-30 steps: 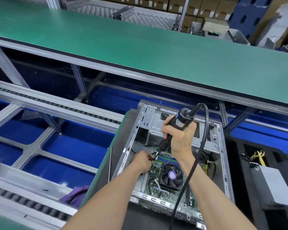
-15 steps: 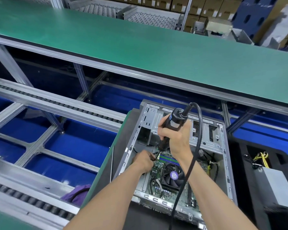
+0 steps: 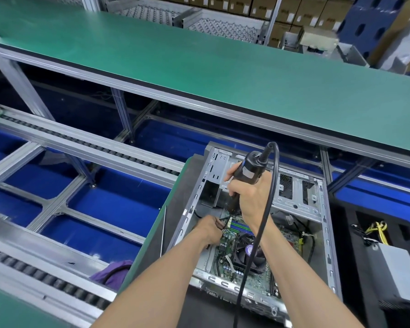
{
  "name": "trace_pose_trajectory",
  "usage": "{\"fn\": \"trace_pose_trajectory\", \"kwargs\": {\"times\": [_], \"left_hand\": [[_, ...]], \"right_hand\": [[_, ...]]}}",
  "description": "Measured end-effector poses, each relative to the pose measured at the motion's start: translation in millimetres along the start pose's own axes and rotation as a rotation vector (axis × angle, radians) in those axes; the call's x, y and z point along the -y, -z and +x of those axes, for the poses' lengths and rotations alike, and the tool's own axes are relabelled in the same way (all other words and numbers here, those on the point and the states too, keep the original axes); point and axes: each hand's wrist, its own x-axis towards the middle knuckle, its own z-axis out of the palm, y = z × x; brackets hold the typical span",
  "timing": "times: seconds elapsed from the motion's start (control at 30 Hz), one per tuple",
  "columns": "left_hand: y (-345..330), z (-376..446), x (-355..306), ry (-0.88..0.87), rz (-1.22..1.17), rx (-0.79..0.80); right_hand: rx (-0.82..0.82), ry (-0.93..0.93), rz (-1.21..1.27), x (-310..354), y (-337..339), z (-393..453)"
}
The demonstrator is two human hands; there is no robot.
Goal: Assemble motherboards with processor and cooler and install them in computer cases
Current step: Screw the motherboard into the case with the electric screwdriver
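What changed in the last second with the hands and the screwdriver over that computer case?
Very little. The right hand keeps gripping the electric screwdriver, which stands a little steeper now, tip still down at the top left corner of the motherboard. The left hand stays at that corner, fingers by the tip. Nothing was picked up or let go. The computer case, the cooler fan and the cord sit as before; the camera shifted slightly.

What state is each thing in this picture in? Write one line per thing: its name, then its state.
Computer case: lying on its side, side panel off, open.
Motherboard: set inside the case.
Cooler fan: mounted on the motherboard.
Electric screwdriver: held tilted, tip down at the board's corner.
Right hand: grips the screwdriver.
Left hand: fingers pinched at the board's edge beside the tip.
Power supply: outside the case, on the right.
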Motion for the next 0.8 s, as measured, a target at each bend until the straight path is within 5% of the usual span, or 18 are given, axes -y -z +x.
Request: {"fn": "trace_pose_trajectory", "kwargs": {"times": [0.8], "left_hand": [[3.3, 0.4, 1.9, 0.025, 0.032, -0.074]], "right_hand": [[0.043, -0.017, 0.007, -1.2, 2.3, 5.4]]}}
